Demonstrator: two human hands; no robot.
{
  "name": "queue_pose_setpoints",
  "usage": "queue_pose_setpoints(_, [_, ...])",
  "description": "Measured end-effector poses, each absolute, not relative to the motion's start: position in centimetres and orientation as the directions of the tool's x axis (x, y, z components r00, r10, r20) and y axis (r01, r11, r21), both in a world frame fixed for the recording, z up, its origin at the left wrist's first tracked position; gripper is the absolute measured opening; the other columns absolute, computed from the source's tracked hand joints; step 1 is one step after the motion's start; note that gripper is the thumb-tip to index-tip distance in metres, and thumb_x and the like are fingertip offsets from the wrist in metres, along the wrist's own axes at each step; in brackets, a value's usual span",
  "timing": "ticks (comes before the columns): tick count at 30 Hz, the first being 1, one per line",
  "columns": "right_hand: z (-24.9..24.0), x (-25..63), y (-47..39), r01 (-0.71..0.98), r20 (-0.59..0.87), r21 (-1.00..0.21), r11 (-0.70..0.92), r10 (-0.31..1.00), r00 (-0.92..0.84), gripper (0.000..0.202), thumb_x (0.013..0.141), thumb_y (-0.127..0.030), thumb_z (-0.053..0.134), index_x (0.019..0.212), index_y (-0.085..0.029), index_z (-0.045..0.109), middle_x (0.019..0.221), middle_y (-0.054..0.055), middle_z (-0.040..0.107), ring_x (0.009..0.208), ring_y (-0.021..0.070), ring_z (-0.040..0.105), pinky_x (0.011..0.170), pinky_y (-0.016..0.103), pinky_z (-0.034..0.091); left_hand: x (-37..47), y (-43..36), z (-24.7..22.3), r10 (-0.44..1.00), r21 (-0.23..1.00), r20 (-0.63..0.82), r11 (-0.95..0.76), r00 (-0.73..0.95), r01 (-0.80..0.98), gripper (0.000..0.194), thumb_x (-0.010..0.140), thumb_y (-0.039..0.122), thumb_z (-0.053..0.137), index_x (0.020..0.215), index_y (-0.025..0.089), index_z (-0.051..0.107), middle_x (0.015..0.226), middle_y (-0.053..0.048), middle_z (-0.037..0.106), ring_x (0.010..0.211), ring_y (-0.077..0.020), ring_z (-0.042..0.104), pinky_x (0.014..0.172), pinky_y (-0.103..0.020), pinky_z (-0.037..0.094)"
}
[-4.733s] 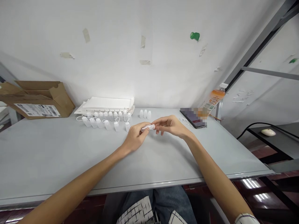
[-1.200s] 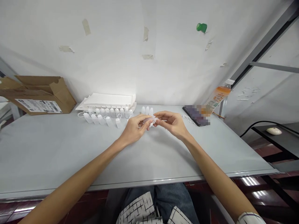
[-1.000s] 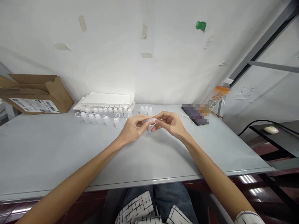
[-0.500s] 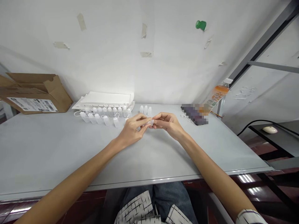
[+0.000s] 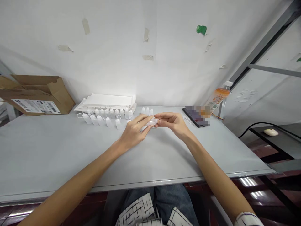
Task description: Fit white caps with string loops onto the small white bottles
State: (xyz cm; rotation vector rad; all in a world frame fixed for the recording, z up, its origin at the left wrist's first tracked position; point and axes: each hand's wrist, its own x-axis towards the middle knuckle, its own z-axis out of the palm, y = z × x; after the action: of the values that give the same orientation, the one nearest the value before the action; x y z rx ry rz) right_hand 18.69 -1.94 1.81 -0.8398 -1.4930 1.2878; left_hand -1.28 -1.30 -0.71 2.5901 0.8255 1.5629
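Between both hands, above the middle of the table, is a small translucent white plastic bottle [image 5: 150,122] lying on its side. My left hand [image 5: 135,130] is closed around its left part with thumb and fingers. My right hand [image 5: 171,123] pinches its right end, where the fingertips hide whatever is there. Left of my hands stand several similar small bottles [image 5: 108,122] in two rough rows, some with loop straps and thin tips on top. Just behind my hands are 3 more small bottles [image 5: 147,111] without visible straps.
A grey table [image 5: 58,153] runs along a white wall. White sheets [image 5: 108,99] lie behind the bottles, and an open cardboard box [image 5: 42,94] stands at left. To the right are a phone [image 5: 191,115], white strands [image 5: 188,120] and an orange drink bottle [image 5: 219,95].
My right hand has shifted slightly right, and more of the small bottle shows between my hands. The whole view has tilted a little.
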Motion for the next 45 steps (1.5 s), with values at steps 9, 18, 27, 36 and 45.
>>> queue_pose_setpoints(9, [1.8,18.0,-2.6,0.13,0.251,-0.944,0.304,0.914,-0.319,0.035,0.077,-0.044,0.073,0.099,-0.016,0.075,0.088,0.007,0.072,0.075,0.0205,0.07,0.075,0.042,0.061,-1.6,-0.9,-0.1,0.591,0.485,0.729,-0.802,0.345,0.348,0.019,0.088,0.03,0.063,0.099,0.019,0.075,0.091,-0.006,0.073,0.072,-0.0128,0.065,0.062,-0.023,0.053])
queue_pose_setpoints(18, [1.1,17.8,-2.3,0.03,0.202,-0.972,0.235,0.887,-0.416,0.034,0.081,-0.045,0.069,0.094,-0.014,0.075,0.084,0.007,0.07,0.074,0.0189,0.07,0.078,0.041,0.06,-1.8,-0.9,0.2,0.632,0.577,0.695,-0.775,0.343,0.259,0.016,0.084,0.028,0.068,0.095,0.021,0.077,0.089,-0.005,0.073,0.07,-0.0119,0.065,0.057,-0.021,0.054])
queue_pose_setpoints(27, [1.0,17.8,-2.3,0.001,0.157,-0.985,0.172,0.903,-0.401,0.037,0.076,-0.046,0.074,0.091,-0.012,0.076,0.082,0.009,0.073,0.072,0.0213,0.072,0.076,0.042,0.06,-2.0,-0.8,-0.2,0.484,0.372,0.761,-0.871,0.431,0.321,0.015,0.089,0.019,0.061,0.097,0.018,0.074,0.087,-0.006,0.07,0.071,-0.0115,0.062,0.057,-0.021,0.048])
queue_pose_setpoints(36, [1.5,18.5,-2.2,0.107,0.079,-0.985,0.135,0.904,-0.421,0.036,0.077,-0.047,0.073,0.085,-0.013,0.075,0.076,0.007,0.072,0.065,0.0203,0.072,0.07,0.035,0.058,-2.1,-1.0,-0.3,0.493,0.321,0.675,-0.866,0.549,0.382,0.017,0.092,0.017,0.055,0.101,0.018,0.07,0.09,-0.004,0.065,0.067,-0.0097,0.057,0.054,-0.02,0.043])
queue_pose_setpoints(45, [2.1,22.2,-0.5,0.48,0.386,-0.813,0.329,0.922,0.021,0.041,0.09,-0.05,0.053,0.083,-0.014,0.071,0.083,0.011,0.072,0.068,0.0211,0.071,0.059,0.029,0.054,-2.0,-1.1,0.2,0.722,0.512,0.469,-0.692,0.509,0.51,0.035,0.097,0.027,0.044,0.123,0.019,0.064,0.091,-0.005,0.065,0.066,-0.0126,0.056,0.06,-0.026,0.046])
